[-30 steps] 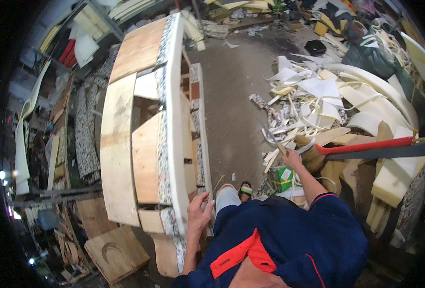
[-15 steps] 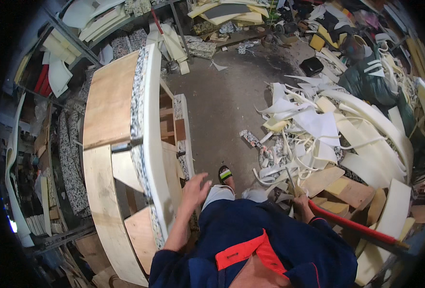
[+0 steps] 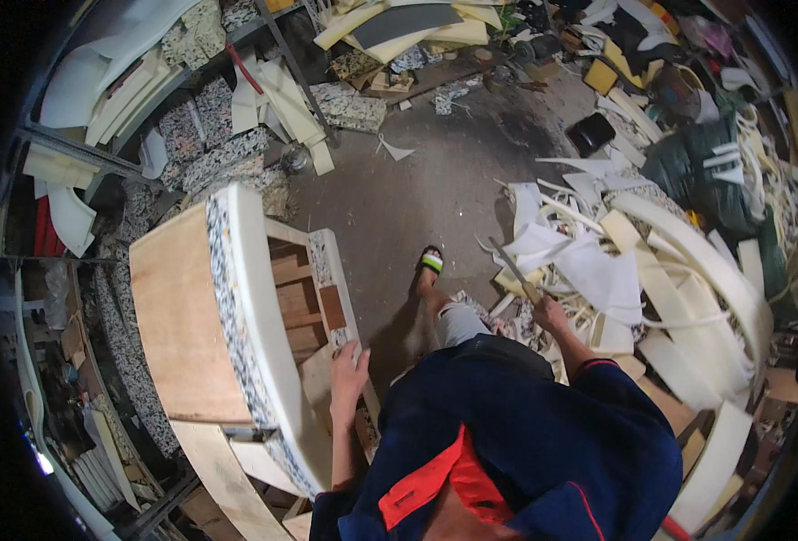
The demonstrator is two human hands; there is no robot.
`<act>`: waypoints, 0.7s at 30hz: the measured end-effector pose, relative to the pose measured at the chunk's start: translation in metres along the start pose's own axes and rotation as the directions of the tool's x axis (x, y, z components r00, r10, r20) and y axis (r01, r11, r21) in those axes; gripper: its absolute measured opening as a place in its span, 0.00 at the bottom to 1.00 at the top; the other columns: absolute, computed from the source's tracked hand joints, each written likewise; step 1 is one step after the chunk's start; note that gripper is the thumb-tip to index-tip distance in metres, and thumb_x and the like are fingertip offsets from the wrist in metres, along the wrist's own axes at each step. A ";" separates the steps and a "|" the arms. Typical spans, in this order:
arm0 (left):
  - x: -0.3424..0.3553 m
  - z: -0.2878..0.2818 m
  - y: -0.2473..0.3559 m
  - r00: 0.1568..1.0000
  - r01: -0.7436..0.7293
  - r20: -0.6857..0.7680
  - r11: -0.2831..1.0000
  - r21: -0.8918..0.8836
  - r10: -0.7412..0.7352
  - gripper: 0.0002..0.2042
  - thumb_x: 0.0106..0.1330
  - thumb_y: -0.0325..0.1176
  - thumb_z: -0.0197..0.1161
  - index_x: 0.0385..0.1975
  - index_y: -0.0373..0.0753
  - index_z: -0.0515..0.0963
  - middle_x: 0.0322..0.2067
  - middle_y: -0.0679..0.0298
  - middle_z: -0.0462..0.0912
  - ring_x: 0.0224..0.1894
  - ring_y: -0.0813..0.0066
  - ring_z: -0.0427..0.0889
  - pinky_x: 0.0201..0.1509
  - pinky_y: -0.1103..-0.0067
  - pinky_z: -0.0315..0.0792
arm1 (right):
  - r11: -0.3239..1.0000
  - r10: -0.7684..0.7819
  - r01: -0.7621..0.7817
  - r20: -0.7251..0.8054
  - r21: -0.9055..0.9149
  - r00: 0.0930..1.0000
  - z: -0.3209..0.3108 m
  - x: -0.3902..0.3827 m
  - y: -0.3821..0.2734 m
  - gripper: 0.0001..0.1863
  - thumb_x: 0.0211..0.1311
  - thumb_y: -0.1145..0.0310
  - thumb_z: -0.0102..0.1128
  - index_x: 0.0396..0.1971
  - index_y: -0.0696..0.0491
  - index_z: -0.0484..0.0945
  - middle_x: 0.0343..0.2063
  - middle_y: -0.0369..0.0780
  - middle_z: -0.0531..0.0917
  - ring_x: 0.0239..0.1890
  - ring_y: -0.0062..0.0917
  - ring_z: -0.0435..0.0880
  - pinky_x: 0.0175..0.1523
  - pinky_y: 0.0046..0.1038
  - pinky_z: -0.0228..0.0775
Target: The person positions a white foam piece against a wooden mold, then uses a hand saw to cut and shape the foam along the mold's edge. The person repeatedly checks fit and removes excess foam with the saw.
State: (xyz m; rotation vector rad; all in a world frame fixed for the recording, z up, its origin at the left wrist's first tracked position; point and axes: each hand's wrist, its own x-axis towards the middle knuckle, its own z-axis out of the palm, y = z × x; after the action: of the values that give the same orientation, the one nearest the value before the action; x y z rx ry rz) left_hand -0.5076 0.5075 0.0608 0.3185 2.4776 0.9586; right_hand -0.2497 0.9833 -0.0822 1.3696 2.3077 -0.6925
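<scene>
My right hand (image 3: 550,314) is closed around the handle of a long, narrow-bladed knife (image 3: 511,264), its blade pointing up and to the left beside the scrap pile. My left hand (image 3: 350,374) is open, fingers stretched out, at the inner side of a wooden furniture frame (image 3: 175,334). It is nearest to the frame's low rail (image 3: 325,261), which is edged with speckled foam; whether the fingers touch it I cannot tell. A thick white foam strip (image 3: 259,298) over a speckled foam layer (image 3: 223,288) runs along the frame's upper edge, beside plywood panels.
Foam offcuts (image 3: 588,270) heap up on the right, with a dark green sack (image 3: 701,167) behind them. A black container (image 3: 590,132) stands on the grey floor (image 3: 390,198). Metal shelving (image 3: 83,155) with foam sheets lines the left, and more foam pieces (image 3: 408,32) lie at the back.
I have stepped forward along the frame. My left hand has come down to the low rail's side. The knife in my right hand has moved forward, and the red bar has mostly left view.
</scene>
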 end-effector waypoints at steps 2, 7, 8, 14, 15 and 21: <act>0.018 0.006 -0.027 0.964 0.208 0.129 0.961 0.181 -0.233 0.23 0.65 0.43 0.65 0.52 0.31 0.78 0.45 0.43 0.84 0.51 0.43 0.82 0.56 0.61 0.74 | 0.982 -0.132 0.140 0.072 -0.127 0.989 -0.018 0.081 -0.047 0.21 0.49 0.61 0.64 0.39 0.61 0.80 0.37 0.58 0.84 0.45 0.51 0.84 0.49 0.47 0.77; 0.056 0.037 -0.079 0.907 0.327 0.203 0.921 0.211 -0.369 0.22 0.63 0.47 0.64 0.48 0.35 0.82 0.45 0.44 0.85 0.52 0.47 0.83 0.56 0.61 0.75 | 0.934 -0.338 0.331 -0.033 -0.136 0.940 -0.107 0.222 -0.213 0.22 0.50 0.58 0.65 0.40 0.60 0.79 0.33 0.55 0.85 0.41 0.50 0.86 0.47 0.46 0.79; 0.071 0.040 -0.085 0.861 0.352 0.272 0.890 0.290 -0.430 0.22 0.63 0.47 0.64 0.48 0.36 0.83 0.45 0.44 0.85 0.52 0.47 0.83 0.56 0.61 0.75 | 0.912 -0.405 0.397 -0.068 -0.108 0.912 -0.131 0.234 -0.247 0.23 0.51 0.58 0.65 0.41 0.60 0.79 0.33 0.56 0.85 0.41 0.50 0.86 0.47 0.46 0.79; 0.155 0.061 -0.069 0.888 0.460 0.027 0.885 -0.070 -0.460 0.14 0.62 0.42 0.63 0.34 0.36 0.84 0.37 0.46 0.85 0.45 0.47 0.84 0.49 0.58 0.76 | 0.716 -0.676 0.690 -0.141 0.107 0.724 -0.228 0.277 -0.447 0.26 0.54 0.69 0.67 0.54 0.57 0.73 0.38 0.55 0.84 0.43 0.50 0.86 0.45 0.42 0.78; 0.178 0.062 -0.065 0.889 0.457 -0.012 0.888 -0.054 -0.458 0.13 0.62 0.41 0.63 0.33 0.36 0.84 0.36 0.47 0.85 0.44 0.48 0.85 0.48 0.58 0.76 | 0.682 -0.702 0.716 -0.143 0.149 0.698 -0.233 0.280 -0.476 0.26 0.54 0.70 0.67 0.55 0.57 0.73 0.38 0.55 0.84 0.44 0.49 0.86 0.45 0.41 0.79; 0.339 0.030 -0.029 0.889 0.410 0.107 0.877 0.249 -0.446 0.12 0.66 0.39 0.61 0.35 0.38 0.86 0.40 0.51 0.87 0.44 0.49 0.86 0.48 0.59 0.77 | 0.514 -0.807 0.819 -0.181 0.254 0.563 -0.247 0.292 -0.676 0.27 0.58 0.67 0.70 0.56 0.56 0.74 0.41 0.51 0.85 0.45 0.42 0.87 0.49 0.37 0.78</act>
State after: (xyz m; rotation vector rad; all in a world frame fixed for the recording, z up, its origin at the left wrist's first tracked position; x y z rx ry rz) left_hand -0.7878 0.6289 -0.0916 -0.0882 2.3592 0.4556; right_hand -0.9984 1.0571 0.1110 0.2391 2.9284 -1.3542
